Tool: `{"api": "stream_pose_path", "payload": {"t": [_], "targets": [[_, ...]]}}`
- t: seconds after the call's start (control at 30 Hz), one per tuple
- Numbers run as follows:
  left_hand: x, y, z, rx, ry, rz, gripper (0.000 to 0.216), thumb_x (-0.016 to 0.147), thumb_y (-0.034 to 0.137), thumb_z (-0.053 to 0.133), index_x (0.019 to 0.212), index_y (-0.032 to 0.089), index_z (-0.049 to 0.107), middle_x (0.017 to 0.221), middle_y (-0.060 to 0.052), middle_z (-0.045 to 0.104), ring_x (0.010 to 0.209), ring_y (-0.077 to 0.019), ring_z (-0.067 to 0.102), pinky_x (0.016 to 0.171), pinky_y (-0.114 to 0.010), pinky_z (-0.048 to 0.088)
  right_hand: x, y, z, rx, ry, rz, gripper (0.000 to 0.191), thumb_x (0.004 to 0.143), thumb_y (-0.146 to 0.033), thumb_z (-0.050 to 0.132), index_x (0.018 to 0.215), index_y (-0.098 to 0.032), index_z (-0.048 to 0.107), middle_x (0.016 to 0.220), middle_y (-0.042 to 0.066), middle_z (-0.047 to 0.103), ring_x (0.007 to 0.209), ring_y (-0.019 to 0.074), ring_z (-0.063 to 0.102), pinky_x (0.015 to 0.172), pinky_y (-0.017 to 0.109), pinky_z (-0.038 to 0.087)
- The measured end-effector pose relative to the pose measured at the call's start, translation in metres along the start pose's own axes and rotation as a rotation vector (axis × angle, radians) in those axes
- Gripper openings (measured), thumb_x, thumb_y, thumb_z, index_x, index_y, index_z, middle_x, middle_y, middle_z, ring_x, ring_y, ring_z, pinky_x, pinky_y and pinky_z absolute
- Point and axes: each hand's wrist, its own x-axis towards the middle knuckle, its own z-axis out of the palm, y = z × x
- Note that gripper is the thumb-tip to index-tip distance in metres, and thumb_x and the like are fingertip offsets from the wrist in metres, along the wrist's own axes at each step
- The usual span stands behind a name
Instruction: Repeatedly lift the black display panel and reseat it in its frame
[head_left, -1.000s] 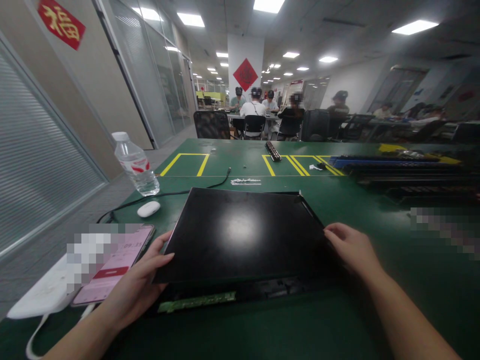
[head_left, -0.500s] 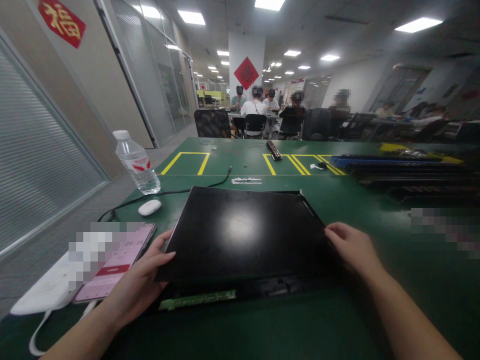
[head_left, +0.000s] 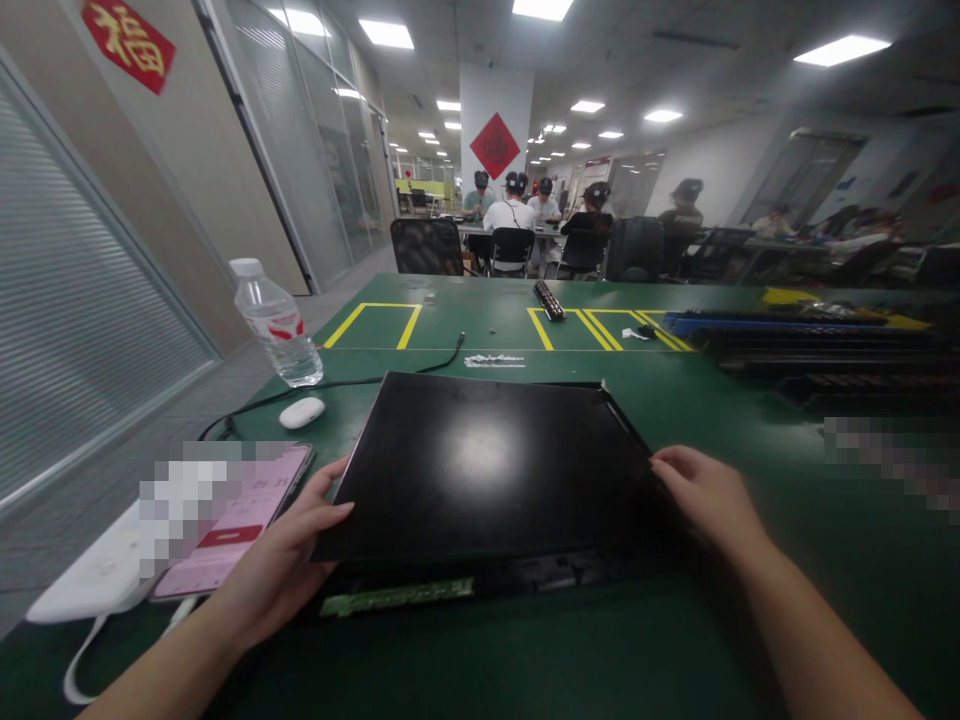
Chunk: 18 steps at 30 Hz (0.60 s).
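A black, glossy display panel (head_left: pixel 480 500) lies at the middle front, a bright reflection on its surface. My left hand (head_left: pixel 300 545) is closed on its left edge, thumb on top and the other fingers partly hidden at the side and below. On the right edge, my right hand (head_left: pixel 701 495) pinches with thumb and forefinger; whether it grips the panel or the dark frame under it is hard to tell. That black frame (head_left: pixel 615 410) shows beyond the panel's right and near edges. A narrow green circuit board (head_left: pixel 397 597) shows along the near side.
Left of the panel are a phone (head_left: pixel 225 540), a white device with a cable (head_left: pixel 82 590), a white earbud-like case (head_left: pixel 301 412) and a water bottle (head_left: pixel 277 325). A black cable (head_left: pixel 352 382) runs behind. Dark strips (head_left: pixel 810 350) are stacked at right. People sit beyond the green table (head_left: pixel 570 660).
Hands and panel keep the same hold and pose. The whole view has shifted very slightly.
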Motion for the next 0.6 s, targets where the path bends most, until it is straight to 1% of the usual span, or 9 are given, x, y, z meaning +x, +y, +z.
{"api": "stream_pose_path", "payload": {"t": [0.1,0.27,0.4,0.5,0.6], "targets": [[0.0002,-0.0003,0.0001,-0.003,-0.004,0.004,0.076,0.069,0.018,0.089,0.14,0.03,0.066,0.122,-0.006,0.08,0.099,-0.0302,0.079,0.073,-0.034,0.061,0.0001,-0.0006,-0.0005,-0.002,-0.003,0.0,0.033,0.077,-0.053,0.057,0.08,-0.027,0.078,0.083,0.005,0.081,0.08,0.0275,0.073,0.074,0.04,0.049],[0.0007,-0.0004,0.0,0.01,-0.008,0.0,0.082,0.067,0.018,0.09,0.144,0.029,0.064,0.122,-0.006,0.08,0.1,-0.0308,0.079,0.073,-0.034,0.061,0.0005,-0.0018,-0.0009,0.001,-0.005,0.011,0.032,0.077,-0.051,0.058,0.079,-0.027,0.078,0.08,0.005,0.08,0.076,0.0266,0.072,0.071,0.039,0.049],[0.0034,-0.001,-0.0027,0.027,0.0,-0.018,0.085,0.066,0.019,0.09,0.145,0.031,0.063,0.123,-0.006,0.08,0.097,-0.0302,0.079,0.072,-0.033,0.061,0.0009,-0.0009,-0.0007,-0.003,0.01,-0.01,0.032,0.076,-0.052,0.058,0.078,-0.027,0.078,0.079,0.005,0.08,0.076,0.0267,0.072,0.07,0.038,0.049],[0.0067,-0.0028,-0.0058,0.039,0.01,-0.023,0.09,0.062,0.018,0.091,0.147,0.03,0.062,0.122,-0.005,0.08,0.094,-0.0296,0.079,0.07,-0.033,0.06,0.001,-0.0003,-0.0005,-0.008,0.015,-0.02,0.032,0.074,-0.052,0.057,0.077,-0.027,0.078,0.078,0.005,0.08,0.076,0.0268,0.072,0.071,0.039,0.049],[0.0088,-0.0045,-0.0076,0.034,0.011,-0.021,0.09,0.061,0.019,0.092,0.146,0.029,0.062,0.12,-0.005,0.081,0.091,-0.0286,0.079,0.068,-0.033,0.06,0.0009,0.0001,-0.0005,-0.018,0.004,-0.015,0.034,0.075,-0.053,0.057,0.078,-0.027,0.078,0.079,0.005,0.08,0.076,0.0269,0.073,0.072,0.039,0.049]]}}
